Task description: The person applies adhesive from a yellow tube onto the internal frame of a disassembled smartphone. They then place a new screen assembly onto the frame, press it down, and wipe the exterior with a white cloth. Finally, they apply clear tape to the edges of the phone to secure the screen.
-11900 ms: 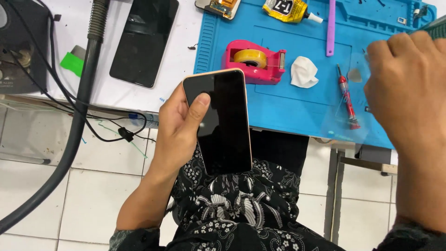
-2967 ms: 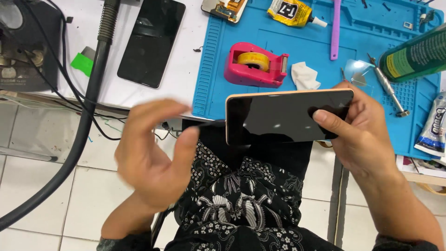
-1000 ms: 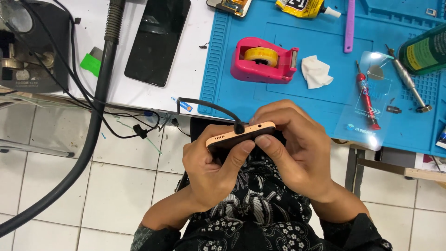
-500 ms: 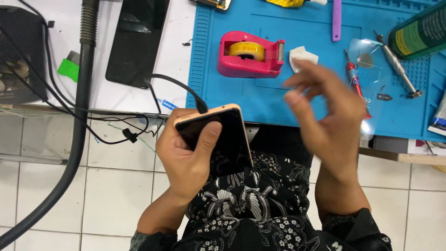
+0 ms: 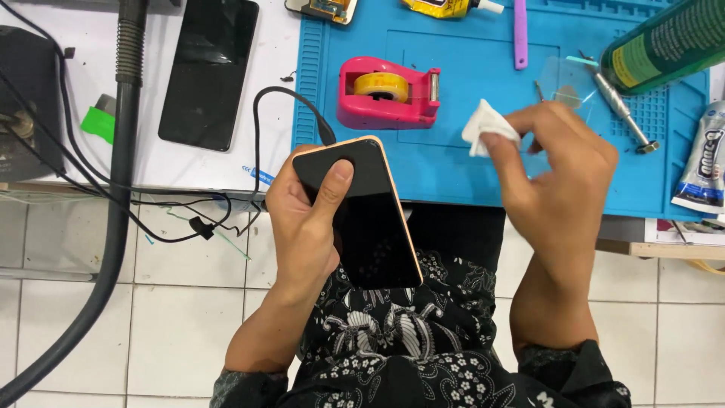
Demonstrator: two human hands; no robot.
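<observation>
My left hand grips a smartphone with a dark screen and a gold edge, thumb resting on the glass, held over my lap. A black cable runs into the phone's top end. My right hand reaches over the blue work mat and pinches a small white wipe between its fingertips. A pink tape dispenser with a yellow roll sits on the mat just left of the wipe.
A second dark phone lies on the white table at the left beside a thick grey hose. A green can, a metal screwdriver, a purple tool, a yellow glue bottle and a white tube lie about the mat.
My right hand has let go of the phone, reached forward onto the mat and taken hold of the white wipe. The left hand keeps the phone, now with the cable plugged in.
</observation>
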